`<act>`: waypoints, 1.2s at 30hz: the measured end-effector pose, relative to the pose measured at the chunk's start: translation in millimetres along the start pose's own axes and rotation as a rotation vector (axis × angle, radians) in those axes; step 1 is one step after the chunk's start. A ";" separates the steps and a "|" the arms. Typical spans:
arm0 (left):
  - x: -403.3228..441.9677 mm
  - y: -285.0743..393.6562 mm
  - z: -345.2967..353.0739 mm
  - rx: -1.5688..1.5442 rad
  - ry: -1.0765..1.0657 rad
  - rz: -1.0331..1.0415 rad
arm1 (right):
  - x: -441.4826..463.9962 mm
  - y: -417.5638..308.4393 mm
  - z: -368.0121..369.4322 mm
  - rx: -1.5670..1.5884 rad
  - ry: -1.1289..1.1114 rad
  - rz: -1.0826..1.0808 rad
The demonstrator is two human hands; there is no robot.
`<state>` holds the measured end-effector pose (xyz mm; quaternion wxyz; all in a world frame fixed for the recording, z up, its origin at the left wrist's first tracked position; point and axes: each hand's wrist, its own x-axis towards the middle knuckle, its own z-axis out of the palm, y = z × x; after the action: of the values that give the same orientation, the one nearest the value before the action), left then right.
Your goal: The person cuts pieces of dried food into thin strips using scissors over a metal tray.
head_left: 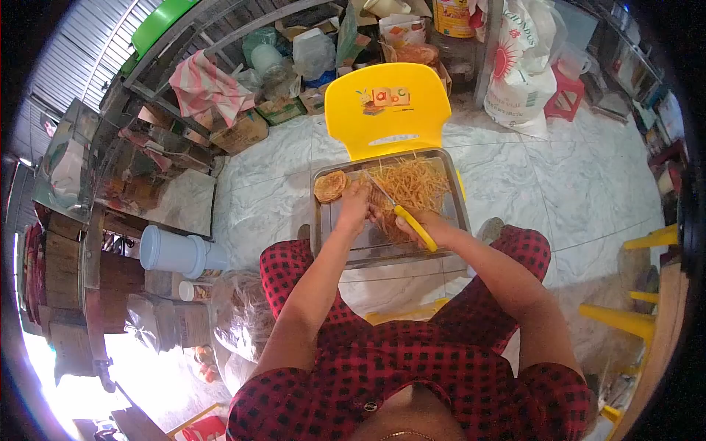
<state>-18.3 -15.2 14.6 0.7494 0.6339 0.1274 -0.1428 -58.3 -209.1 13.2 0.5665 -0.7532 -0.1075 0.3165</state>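
Note:
My right hand (pixel 428 226) is closed around yellow-handled scissors (pixel 403 214), whose metal blades point up and left toward my left hand (pixel 355 203). The fingers of my left hand are pinched together close to the blades; what they hold is too small and hidden to make out. Both hands are over a metal tray (pixel 318 242). Just left of my left hand sits a small stack of round, flat, tan pieces (pixel 331 187). A heap of thin tan strips (pixel 415 184) covers the tray's right side, partly under my right hand.
A yellow chair (pixel 387 121) with an "abc" picture stands behind the tray. White sack (pixel 515 81) and red stool (pixel 565 94) are at the back right. Boxes and bags crowd the back left shelf. A pale blue bucket (pixel 173 250) lies at left. Yellow legs (pixel 621 321) stand at right.

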 end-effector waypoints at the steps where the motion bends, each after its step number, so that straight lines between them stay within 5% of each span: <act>1: 0.0 -0.4 1.2 0.000 0.013 -0.008 | -4.7 -5.1 1.0 0.018 0.024 -0.008; 36: 0.0 -6.8 3.7 -0.066 -0.082 -0.048 | -4.2 -9.9 -5.1 0.018 0.076 -0.112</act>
<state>-20.9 -19.9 9.0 0.7710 0.5991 0.1165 -0.1821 -56.6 -212.0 24.6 0.5936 -0.7525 -0.1250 0.2562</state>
